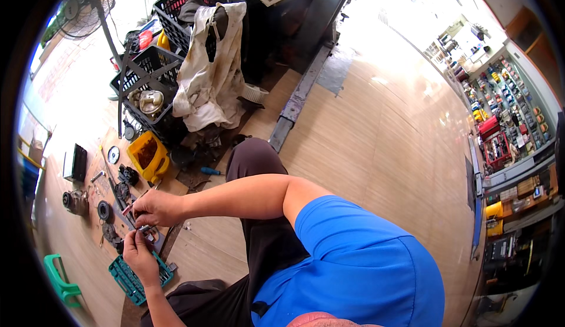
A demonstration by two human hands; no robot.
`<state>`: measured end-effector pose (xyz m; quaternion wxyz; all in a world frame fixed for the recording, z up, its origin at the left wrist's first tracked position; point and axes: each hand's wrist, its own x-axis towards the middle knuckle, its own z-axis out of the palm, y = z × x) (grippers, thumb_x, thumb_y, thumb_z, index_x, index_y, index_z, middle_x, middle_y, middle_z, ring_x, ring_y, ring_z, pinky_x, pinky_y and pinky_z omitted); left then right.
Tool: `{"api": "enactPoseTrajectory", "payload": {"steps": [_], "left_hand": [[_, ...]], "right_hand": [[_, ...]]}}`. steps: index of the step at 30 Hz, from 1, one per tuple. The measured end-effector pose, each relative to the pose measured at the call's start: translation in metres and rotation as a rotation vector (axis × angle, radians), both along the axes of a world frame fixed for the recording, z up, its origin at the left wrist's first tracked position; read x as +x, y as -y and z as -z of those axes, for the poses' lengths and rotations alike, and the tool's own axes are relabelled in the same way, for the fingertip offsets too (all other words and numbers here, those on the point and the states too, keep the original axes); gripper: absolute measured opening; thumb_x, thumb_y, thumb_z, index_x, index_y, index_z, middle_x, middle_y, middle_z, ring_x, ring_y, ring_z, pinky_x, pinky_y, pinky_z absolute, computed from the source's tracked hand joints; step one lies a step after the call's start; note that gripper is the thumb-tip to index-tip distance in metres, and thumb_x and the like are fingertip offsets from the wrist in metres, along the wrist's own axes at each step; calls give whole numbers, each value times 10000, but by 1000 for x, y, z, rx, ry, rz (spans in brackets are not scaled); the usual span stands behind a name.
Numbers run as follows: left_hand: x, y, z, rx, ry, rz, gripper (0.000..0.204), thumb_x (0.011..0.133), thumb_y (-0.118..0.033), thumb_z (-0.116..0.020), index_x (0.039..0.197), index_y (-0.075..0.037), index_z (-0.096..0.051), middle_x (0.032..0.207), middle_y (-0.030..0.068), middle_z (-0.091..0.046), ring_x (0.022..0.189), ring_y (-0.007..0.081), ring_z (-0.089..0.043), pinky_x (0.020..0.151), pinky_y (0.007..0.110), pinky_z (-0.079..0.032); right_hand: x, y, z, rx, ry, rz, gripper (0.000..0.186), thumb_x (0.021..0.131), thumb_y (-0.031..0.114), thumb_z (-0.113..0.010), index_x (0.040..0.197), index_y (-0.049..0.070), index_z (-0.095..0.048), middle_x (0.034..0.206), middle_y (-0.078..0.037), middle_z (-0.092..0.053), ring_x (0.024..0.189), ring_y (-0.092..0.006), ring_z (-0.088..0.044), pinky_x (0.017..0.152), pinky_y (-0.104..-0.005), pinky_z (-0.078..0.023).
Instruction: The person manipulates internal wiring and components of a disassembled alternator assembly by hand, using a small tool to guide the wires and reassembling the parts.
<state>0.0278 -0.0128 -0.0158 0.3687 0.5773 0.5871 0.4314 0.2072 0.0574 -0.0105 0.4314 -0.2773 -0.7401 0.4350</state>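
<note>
My right hand (pixel 156 208) is closed, with a thin reddish tool (pixel 128 210) sticking out past its fingers; its kind is too small to tell. Just below it, my left hand (pixel 140 257) pinches a small metal part (pixel 145 228), and the fingertips of both hands nearly meet there. Under my left wrist lies an open teal tool case (pixel 128 279) with sockets or bits in it. Around the hands, dark round parts (pixel 104 210) and black mechanical pieces (pixel 127 175) lie on a brown board (pixel 94 233).
A cut-open yellow jug (pixel 148 155) with brown contents stands beyond my hands. Black crates (pixel 154 62) hold parts, with a stained cloth (pixel 206 74) draped over one. A blue-handled tool (pixel 210 171) lies by my knee. A green stool (pixel 60 280) and metal post base (pixel 294 106) flank me.
</note>
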Motion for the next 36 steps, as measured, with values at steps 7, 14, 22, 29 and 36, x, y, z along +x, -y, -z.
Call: {"api": "enactPoseTrajectory", "payload": {"steps": [7,14,22,29,36], "left_hand": [[-4,1,3,-63,138,55,233,1012,-205,-506,908,-18,-596,657,-34,-500,553,36,-431,498,208,-351],[-6,-1,12,-240,638,154,222,1011,-250,-506,947,-52,-583,634,-33,-479,504,57,-416,468,207,-354],[-19,1,4,-352,765,221,208,1008,-252,-511,960,-63,-582,668,-23,-519,520,65,-457,459,221,-382],[1,1,13,-81,229,82,162,986,-167,-557,1024,-15,-593,766,-19,-590,633,42,-512,555,191,-413],[-6,1,3,-107,190,113,164,993,-159,-542,973,-4,-591,749,-31,-558,614,31,-459,535,185,-374]], "right_hand": [[-6,6,-9,-153,-71,-33,168,827,124,-683,835,-31,-619,782,-226,-641,734,-343,-647,649,-389,-490],[1,1,-8,-44,-79,-87,153,829,106,-677,839,-36,-620,780,-215,-644,713,-316,-642,648,-363,-492],[-6,-3,-12,-146,-137,-178,138,831,94,-684,848,-30,-627,776,-189,-651,697,-235,-627,651,-341,-485],[-5,1,-1,21,12,23,109,835,57,-678,841,-34,-618,745,-155,-643,676,-172,-592,637,-326,-475],[-2,-3,-7,-277,-142,-179,108,835,50,-700,886,-31,-651,732,-83,-654,690,-103,-576,648,-288,-485]]}}
